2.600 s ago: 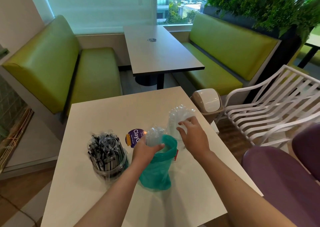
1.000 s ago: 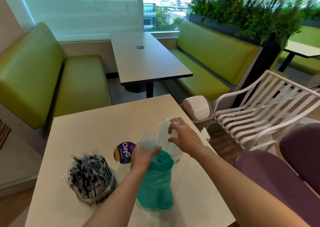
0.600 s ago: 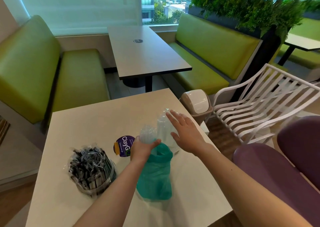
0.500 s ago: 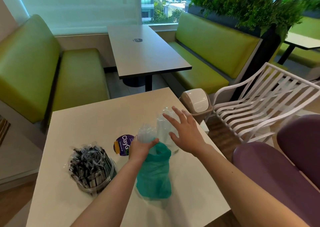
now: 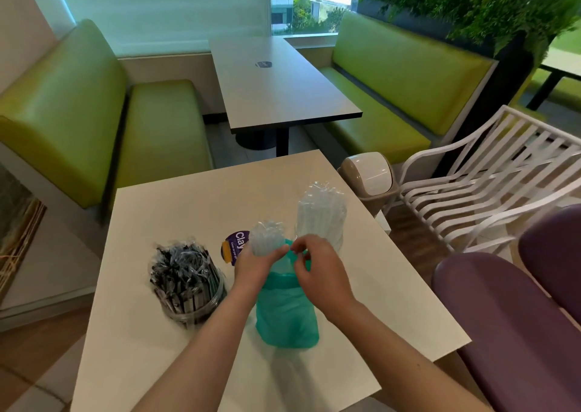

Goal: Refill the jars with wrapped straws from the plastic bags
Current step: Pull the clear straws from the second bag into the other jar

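We reach both bare forearms forward, hands nearly meeting. Our left hand point(image 5: 256, 262) is curled in a grip; our right hand point(image 5: 317, 268) pinches with bent fingers.

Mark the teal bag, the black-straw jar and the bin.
teal bag point(image 5: 284, 314), head view, front face.
black-straw jar point(image 5: 201, 309), head view, clear lower wall.
bin point(image 5: 372, 172), head view, white swing lid.

Both forearms were bare to the frame edge at six o'clock, with no sleeves showing. The left hand point(image 5: 256, 262) and right hand point(image 5: 317, 268) seemingly wore no rings, though blur obscured the fingers.
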Demonstrator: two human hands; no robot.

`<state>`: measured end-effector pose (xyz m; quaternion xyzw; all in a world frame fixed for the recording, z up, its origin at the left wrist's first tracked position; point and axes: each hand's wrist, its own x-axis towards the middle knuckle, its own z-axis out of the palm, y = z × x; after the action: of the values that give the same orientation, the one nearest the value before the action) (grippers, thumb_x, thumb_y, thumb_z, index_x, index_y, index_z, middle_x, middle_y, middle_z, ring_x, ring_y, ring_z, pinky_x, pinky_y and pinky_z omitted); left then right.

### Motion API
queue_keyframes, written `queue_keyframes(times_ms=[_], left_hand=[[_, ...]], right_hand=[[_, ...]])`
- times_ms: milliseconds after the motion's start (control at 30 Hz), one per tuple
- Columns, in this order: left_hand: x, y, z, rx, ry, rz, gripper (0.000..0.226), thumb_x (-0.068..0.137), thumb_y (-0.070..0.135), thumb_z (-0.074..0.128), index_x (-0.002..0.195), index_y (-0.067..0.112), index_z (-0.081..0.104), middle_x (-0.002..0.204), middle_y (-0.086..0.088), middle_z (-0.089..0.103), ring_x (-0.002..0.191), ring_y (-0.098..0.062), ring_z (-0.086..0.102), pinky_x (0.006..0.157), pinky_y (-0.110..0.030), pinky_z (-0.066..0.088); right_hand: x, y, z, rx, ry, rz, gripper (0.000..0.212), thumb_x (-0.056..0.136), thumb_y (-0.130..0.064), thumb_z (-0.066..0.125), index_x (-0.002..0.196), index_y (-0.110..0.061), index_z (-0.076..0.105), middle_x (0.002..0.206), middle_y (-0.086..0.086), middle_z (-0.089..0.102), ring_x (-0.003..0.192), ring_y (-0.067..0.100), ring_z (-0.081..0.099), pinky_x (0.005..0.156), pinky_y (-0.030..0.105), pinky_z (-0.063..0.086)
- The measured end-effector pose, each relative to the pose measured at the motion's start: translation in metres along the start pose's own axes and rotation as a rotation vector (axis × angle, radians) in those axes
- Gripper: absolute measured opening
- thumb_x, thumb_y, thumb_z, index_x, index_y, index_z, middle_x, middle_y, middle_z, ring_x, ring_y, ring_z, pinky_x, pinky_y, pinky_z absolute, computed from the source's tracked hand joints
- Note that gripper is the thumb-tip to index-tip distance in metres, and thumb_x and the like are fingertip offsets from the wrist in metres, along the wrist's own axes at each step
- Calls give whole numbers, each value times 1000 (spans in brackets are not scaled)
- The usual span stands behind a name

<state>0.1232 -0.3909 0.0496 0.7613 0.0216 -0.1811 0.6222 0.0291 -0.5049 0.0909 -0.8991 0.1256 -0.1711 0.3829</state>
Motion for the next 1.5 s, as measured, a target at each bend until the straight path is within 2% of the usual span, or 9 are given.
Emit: queue_keyframes(times_ms=[100,233,333,567,800,1033,1200,1333,1500], left_hand=[[-6,-1,-4,-10,-23,13,83,44,63,83,116,27,64,107,5,70,102,-18,65,92,-44,53],[-13,-1,-9,-80,-91,-13,62,63,41,88,118,25,64,106,2,72,99,-19,68,91,-42,55],[-15,-3,-11,-130,-165,-47,63,60,41,90,116,25,67,104,1,74,99,-22,70,93,-47,55],[-22,-3,-14,-145,-291,-41,67,62,44,85,122,21,65,109,-1,74,103,-22,69,95,-45,54],[-24,-3,-10,-162,-269,-46,69,61,46,84,121,20,64,110,-1,73,102,-20,70,90,-38,56],[-20,1,-4,-33,-155,8,57,74,41,82,123,21,62,111,3,71,102,-14,67,79,-23,52],[-10,4,6,174,-53,75,58,76,41,80,124,17,58,112,1,66,104,-19,61,75,-26,44],[-3,10,18,347,-19,62,67,75,50,76,129,17,54,118,-2,63,102,-20,56,79,-31,44],[-1,23,30,523,-3,-6,68,78,63,66,130,22,51,120,-1,62,102,-23,57,86,-39,50]], right_hand=[[-1,7,11,65,-104,168,18,92,-19,60,107,-27,56,98,-12,59,88,5,57,78,23,53],[5,16,16,180,-212,325,41,88,-21,66,125,-26,48,115,-9,53,99,9,57,86,29,54],[7,20,16,268,-289,364,55,85,-23,71,135,-21,48,125,-7,53,111,15,55,96,36,51],[4,28,15,367,-317,344,32,87,-25,70,116,-22,58,110,-7,61,97,12,58,88,29,52],[2,32,12,430,-367,394,33,94,-27,60,125,-23,49,122,-3,59,111,13,57,97,33,49],[8,33,9,376,-257,372,8,92,-34,59,100,-36,60,117,7,59,107,18,58,97,41,50],[27,16,-22,413,-160,284,16,100,-27,50,115,-24,54,113,1,62,105,11,56,81,17,43],[51,-4,-55,418,-49,186,30,100,-29,48,125,-14,54,118,-10,56,101,0,51,76,7,39],[75,-23,-92,387,81,83,26,100,-29,48,118,-14,57,104,-26,52,97,-3,52,92,35,49]])
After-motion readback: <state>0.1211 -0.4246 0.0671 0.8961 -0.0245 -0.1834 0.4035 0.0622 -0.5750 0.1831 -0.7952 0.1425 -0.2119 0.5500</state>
